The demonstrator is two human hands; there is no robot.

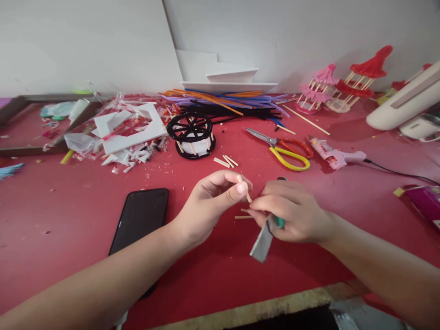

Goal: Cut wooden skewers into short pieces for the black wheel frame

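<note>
My left hand (pixel 209 201) pinches a short wooden stick (pixel 244 189) between thumb and fingers, above the middle of the red table. The stick's lower end meets the fingertips of my right hand (pixel 292 208). That hand is closed around a tool with a flat grey end (pixel 261 242) and a bit of green; its kind is mostly hidden by the fingers. Under the right fingers lies another wooden stick (pixel 243 217). Several cut sticks (pixel 226 161) rest just beyond my hands, near a small round black frame (pixel 190 136) with spokes on top and short wooden posts.
Yellow-and-red-handled scissors (pixel 288 156) and a pink glue gun (pixel 338 155) with a cord lie at right. A black phone (pixel 140 217) is left. White foam scraps (pixel 137 133), pipe cleaners (pixel 220 101) and pink and red tiered models (pixel 318 87) stand farther back.
</note>
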